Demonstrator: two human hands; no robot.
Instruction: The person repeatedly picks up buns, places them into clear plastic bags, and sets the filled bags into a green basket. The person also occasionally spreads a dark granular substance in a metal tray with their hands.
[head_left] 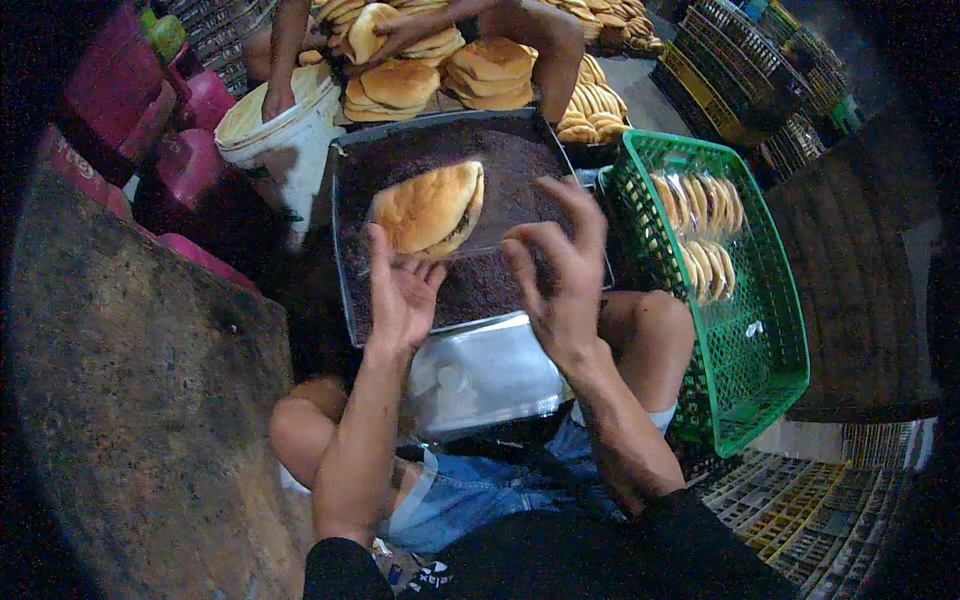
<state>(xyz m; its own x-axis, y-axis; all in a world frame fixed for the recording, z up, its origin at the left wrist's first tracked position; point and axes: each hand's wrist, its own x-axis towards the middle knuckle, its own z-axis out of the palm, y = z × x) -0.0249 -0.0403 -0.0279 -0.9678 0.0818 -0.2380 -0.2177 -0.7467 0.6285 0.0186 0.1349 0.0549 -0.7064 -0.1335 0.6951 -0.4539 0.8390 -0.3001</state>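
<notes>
A large golden bread bun [428, 210], folded over a dark filling, is at the centre above a wide tray [345, 270]. A faint clear film, seemingly a plastic bag, shows around it. My left hand [405, 300] supports the bun from its near end, palm up, thumb on one side and fingers along the lower edge. Dark crumbly filling [455, 295] covers the tray. Over the tray's right part hovers my right hand [560, 275], its fingers bent and apart, with nothing visible in them. A shiny silvery sheet or stack [485, 375] lies between my knees.
Bagged buns [700, 205] stand in two rows in a green plastic basket [775, 390] at right. Across from me, a co-worker holds a bun [370, 35], other hand in a white bucket [315, 150]. Buns [490, 72] are piled there. A wooden board [150, 420] is at left.
</notes>
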